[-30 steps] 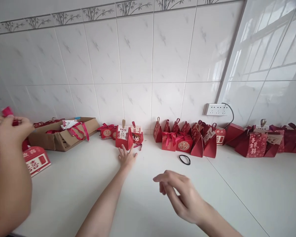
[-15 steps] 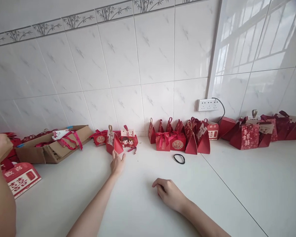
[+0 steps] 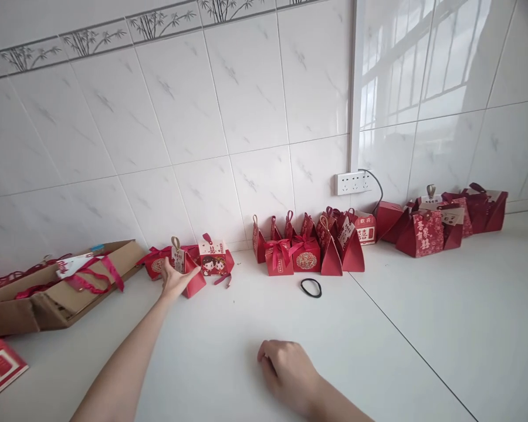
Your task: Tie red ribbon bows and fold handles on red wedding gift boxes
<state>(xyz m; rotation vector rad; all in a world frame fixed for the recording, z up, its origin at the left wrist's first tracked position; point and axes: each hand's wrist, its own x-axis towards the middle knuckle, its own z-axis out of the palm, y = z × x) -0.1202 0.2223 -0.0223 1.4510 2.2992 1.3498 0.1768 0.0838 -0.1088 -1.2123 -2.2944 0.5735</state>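
My left hand (image 3: 172, 282) reaches far forward and closes round a small red gift box (image 3: 192, 280) with a cream tag and loop handle, near the wall. Its thumb lies across the box front. Right beside it stands a red box printed with a cartoon couple (image 3: 213, 264), and behind it a red box with a bow (image 3: 155, 265). Nearer me, my right hand (image 3: 286, 368) rests knuckles-up on the white counter (image 3: 422, 328), fingers curled under into a loose fist, nothing visible in it.
An open cardboard box (image 3: 48, 302) with red ribbons lies at the left. A red box (image 3: 0, 368) sits at the lower left edge. A row of red gift boxes (image 3: 305, 252) lines the wall, with more boxes (image 3: 426, 231) at the right. A black hair tie (image 3: 311, 288) and a wall socket (image 3: 352, 183) are nearby.
My left hand went from touching the tagged box's base to closing round it. My right hand dropped onto the counter and curled. Another person's arm at the left has left the view.
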